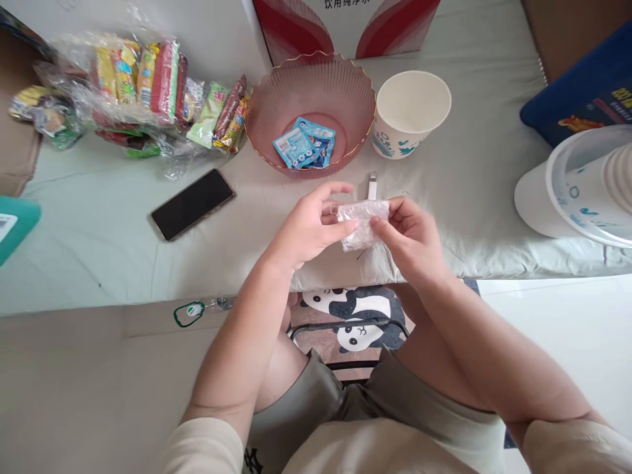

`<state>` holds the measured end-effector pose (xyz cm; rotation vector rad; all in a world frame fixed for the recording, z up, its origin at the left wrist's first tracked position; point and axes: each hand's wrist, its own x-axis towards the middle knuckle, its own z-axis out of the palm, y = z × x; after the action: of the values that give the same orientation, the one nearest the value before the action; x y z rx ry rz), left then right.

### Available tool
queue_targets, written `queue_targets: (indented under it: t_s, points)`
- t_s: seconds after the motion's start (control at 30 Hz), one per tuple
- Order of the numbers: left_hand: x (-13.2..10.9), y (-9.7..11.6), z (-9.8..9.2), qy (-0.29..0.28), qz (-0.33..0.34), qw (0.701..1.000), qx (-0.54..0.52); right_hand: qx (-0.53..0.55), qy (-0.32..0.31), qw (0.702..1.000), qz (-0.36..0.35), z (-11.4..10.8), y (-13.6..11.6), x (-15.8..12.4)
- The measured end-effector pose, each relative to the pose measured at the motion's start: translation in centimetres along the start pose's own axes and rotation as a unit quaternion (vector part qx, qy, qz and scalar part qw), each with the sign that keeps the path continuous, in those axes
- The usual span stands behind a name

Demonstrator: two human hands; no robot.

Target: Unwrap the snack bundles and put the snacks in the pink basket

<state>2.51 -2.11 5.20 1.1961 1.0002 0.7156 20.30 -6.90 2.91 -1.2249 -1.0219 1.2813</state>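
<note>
A small bubble-wrap packet (364, 227) is held between both hands above the front part of the covered surface. My left hand (316, 227) grips its left edge, thumb on top and fingers behind. My right hand (412, 240) pinches the right side, with the thumb pressed on the plastic. What is inside the wrap, if anything, cannot be made out. Just beyond the packet lies a small white object with a metal tip (372, 187), its near end hidden behind the packet. A pink ribbed bowl (266, 131) with small blue sachets (302, 146) stands past my left hand.
A white paper cup (402, 131) stands right of the bowl. At left lie a black phone (192, 204) and a clear bag of wrapped snacks (143, 85). A bucket-like white container (538, 191) holding stacked cups stands far right. A red and white box (340, 33) stands behind.
</note>
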Motion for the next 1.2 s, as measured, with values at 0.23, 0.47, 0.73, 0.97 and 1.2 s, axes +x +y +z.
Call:
queue_targets:
  t_s: [0.23, 0.47, 0.73, 0.97, 1.2]
  points:
    - [0.0, 0.1, 0.3, -0.013, -0.028, 1.0, 0.004, 0.011, -0.018, 1.0, 0.005, 0.1, -0.5, 0.1]
    - [0.2, 0.9, -0.6, -0.021, 0.003, 0.999, -0.032, -0.072, 0.048, 0.994, -0.061, -1.1, -1.8, 1.3]
    - [0.1, 1.2, -2.7, 0.024, 0.001, 0.998, -0.062, -0.382, 0.178, 0.888, -0.182, -5.8, -9.1, 12.7]
    - [0.3, 1.9, -3.3, 0.041, 0.007, 0.996, -0.077, -0.547, 0.007, 0.834, -0.064, -6.7, -7.3, 22.3]
    - [0.5, 2.0, -3.3, 0.032, 0.006, 0.997, -0.074, -0.539, -0.087, 0.827, -0.136, -6.9, -5.3, 23.0]
